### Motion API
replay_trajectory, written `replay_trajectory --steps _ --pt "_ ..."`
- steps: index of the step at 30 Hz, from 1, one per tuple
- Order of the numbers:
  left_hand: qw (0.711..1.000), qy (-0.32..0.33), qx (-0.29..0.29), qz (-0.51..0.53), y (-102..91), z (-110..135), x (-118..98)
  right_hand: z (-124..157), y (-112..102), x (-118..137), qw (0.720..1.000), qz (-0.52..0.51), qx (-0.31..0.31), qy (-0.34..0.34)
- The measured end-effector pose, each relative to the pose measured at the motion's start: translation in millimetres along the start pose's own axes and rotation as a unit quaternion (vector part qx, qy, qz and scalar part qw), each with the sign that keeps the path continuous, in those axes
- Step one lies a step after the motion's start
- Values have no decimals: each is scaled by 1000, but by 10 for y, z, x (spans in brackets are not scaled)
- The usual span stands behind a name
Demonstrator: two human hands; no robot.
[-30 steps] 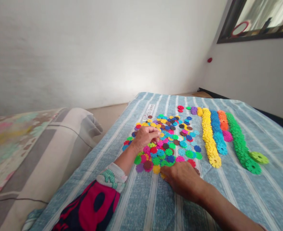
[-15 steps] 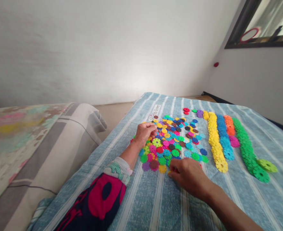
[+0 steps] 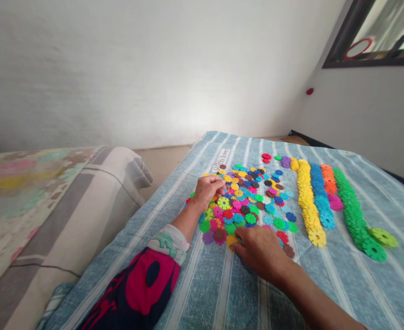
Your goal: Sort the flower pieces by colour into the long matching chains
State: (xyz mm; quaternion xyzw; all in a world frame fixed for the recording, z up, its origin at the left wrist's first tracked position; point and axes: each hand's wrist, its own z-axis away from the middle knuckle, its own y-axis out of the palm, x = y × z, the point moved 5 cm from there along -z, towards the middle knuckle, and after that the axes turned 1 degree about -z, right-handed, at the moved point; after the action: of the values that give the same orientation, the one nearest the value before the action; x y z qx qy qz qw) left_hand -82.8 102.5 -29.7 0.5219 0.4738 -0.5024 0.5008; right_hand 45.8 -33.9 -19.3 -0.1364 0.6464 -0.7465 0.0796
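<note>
Toothed, flower-shaped plastic discs in many colours lie in a loose heap, among them a lime disc. Over the heap's left side is my left hand, its fingers curled closed; anything inside them is hidden. At the near edge, my right hand has thumb and forefinger closed at a yellow disc, partly covered by the fingers. A brown disc and a red disc lie beside my right wrist. Right of the heap runs a long overlapping row of yellow discs.
Further right lie a blue row, an orange row and a green row, with a larger lime disc by its near end. All rest on a striped blue cloth. A covered surface stands left, across a floor gap.
My right hand has shifted left to the yellow disc at the heap's near edge, uncovering the red and brown discs by the wrist. My left hand has barely moved.
</note>
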Motion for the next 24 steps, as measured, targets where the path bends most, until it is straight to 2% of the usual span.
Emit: replay_trajectory --steps 17,24 --pt "1000 -5 0 -30 13 23 -16 -12 46 96 997 -70 13 29" --pt "999 5 11 -53 3 -9 6 -3 23 96 994 -105 -33 18"
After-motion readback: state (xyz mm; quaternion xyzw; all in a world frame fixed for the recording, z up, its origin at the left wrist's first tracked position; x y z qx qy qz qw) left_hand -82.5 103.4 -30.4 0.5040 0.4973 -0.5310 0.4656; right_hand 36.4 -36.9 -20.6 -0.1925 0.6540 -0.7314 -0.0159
